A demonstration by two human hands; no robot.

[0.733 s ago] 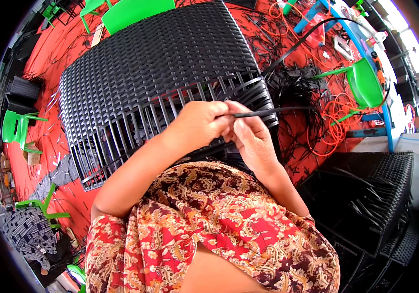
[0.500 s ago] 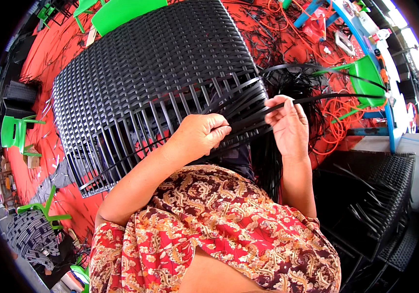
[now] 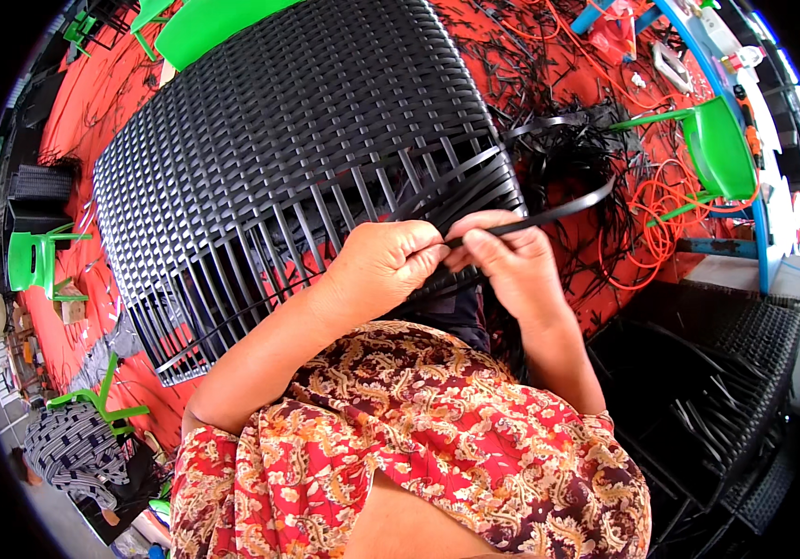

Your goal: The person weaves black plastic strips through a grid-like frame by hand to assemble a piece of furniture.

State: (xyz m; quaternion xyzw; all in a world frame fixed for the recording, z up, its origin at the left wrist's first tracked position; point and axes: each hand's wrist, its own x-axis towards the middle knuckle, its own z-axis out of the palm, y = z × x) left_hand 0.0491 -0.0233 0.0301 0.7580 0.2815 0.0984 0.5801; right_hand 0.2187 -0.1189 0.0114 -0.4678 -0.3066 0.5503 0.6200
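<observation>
A large black woven panel (image 3: 297, 121) lies in front of me, its far part closely woven and its near part showing bare parallel ribs. Over the near right part of the panel, my left hand (image 3: 386, 265) is closed on a flat black plastic strip (image 3: 567, 207). My right hand (image 3: 512, 256) pinches the same strip just right of the left one, the two hands almost touching. From the right hand the strip's loose length curves up and to the right. Another thin black strip runs left across the ribs below my left forearm. The fingertips' exact grip is partly hidden.
Black strip scraps (image 3: 572, 154) pile beside the panel's right edge on the red floor (image 3: 595, 270). A green chair (image 3: 721, 149) and orange hose (image 3: 656, 219) are at right. A black woven piece (image 3: 726, 373) stands at lower right. Another person (image 3: 74, 456) is at lower left.
My right hand has moved left and down, from a loosely curled pose by the strip to a pinch beside my left hand. The strip's loose end has swung in closer. My left hand stays closed.
</observation>
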